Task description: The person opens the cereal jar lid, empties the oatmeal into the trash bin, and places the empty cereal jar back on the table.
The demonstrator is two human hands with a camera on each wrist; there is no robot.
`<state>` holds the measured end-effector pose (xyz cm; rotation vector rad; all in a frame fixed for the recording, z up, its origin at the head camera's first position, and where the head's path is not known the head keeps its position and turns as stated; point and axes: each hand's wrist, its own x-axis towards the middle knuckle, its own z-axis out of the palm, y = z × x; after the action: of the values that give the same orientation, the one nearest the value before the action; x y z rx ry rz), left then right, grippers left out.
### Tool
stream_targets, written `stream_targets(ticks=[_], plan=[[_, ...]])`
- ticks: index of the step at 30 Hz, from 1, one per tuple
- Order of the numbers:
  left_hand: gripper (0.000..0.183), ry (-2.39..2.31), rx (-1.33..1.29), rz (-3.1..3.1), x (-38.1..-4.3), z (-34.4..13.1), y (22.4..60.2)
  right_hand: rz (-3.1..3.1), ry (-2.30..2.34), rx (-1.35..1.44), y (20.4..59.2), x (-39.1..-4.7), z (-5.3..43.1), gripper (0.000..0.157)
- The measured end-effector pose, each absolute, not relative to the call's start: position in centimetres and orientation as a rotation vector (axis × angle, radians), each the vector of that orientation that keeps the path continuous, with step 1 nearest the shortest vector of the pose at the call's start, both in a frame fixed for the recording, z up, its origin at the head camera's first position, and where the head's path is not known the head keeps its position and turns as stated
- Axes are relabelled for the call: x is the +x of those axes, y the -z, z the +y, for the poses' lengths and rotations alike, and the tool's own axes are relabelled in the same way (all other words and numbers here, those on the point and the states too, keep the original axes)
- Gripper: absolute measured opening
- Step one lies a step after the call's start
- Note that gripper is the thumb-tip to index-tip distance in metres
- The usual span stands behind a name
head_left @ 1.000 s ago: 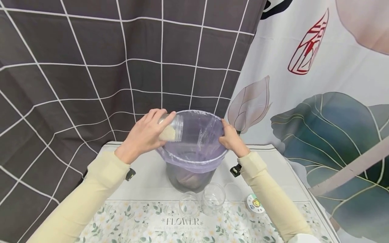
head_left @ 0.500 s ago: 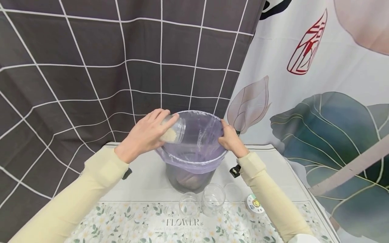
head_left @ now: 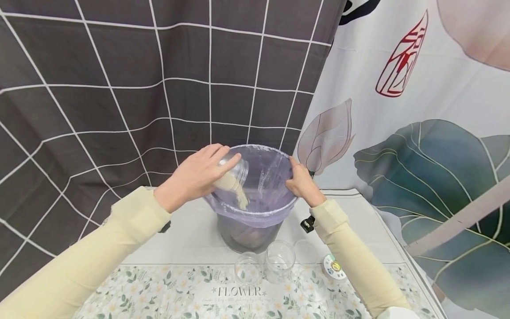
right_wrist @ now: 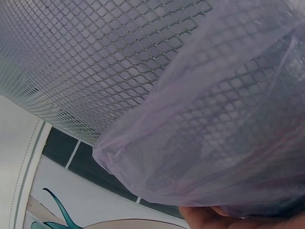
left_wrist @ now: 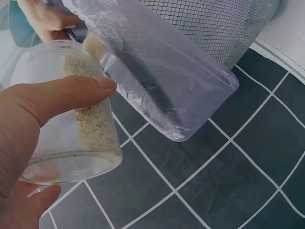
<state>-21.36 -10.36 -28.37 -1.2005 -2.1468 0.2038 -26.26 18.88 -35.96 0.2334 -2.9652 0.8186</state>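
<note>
My left hand (head_left: pixel 195 175) grips a clear jar (head_left: pixel 240 169) tipped mouth-down over the near left rim of a mesh waste bin (head_left: pixel 247 239). Rice-like pale grains (head_left: pixel 242 199) run from the jar's mouth into the bin. In the left wrist view, thumb and fingers wrap the jar (left_wrist: pixel 45 129), and more grains (left_wrist: pixel 97 126) lie along its lower side. A translucent purple bag (head_left: pixel 255 220) lines the bin and folds over its rim. On the opposite side, my right hand (head_left: pixel 301 180) holds the bagged rim; in the right wrist view its fingers (right_wrist: pixel 202 217) show below the bag, partly hidden.
Two clear jars (head_left: pixel 280 262) stand close before the bin, by a clear disc (head_left: pixel 306 251). A round printed lid (head_left: pixel 334 267) lies beside my right forearm. The table has a floral mat (head_left: pixel 167 292); a dark grid curtain (head_left: pixel 187 102) hangs behind.
My left hand has moved slightly right and tipped the jar further down. Grains now stream from its mouth into the bin. The right hand stays on the rim.
</note>
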Motion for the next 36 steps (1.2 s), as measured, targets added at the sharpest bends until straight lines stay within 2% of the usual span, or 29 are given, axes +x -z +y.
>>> stream_targets(ticks=[25,36], plan=[[0.051,-0.407,-1.243,-2.043,-21.21,-9.54,27.77,-2.947,-0.804,0.252,36.06,-26.10,18.89,0.083],[0.059,-0.478,-1.247,-2.022,-21.09,-9.49,27.81,-2.935,-0.811,0.255,35.96,-26.13,18.78,0.082]])
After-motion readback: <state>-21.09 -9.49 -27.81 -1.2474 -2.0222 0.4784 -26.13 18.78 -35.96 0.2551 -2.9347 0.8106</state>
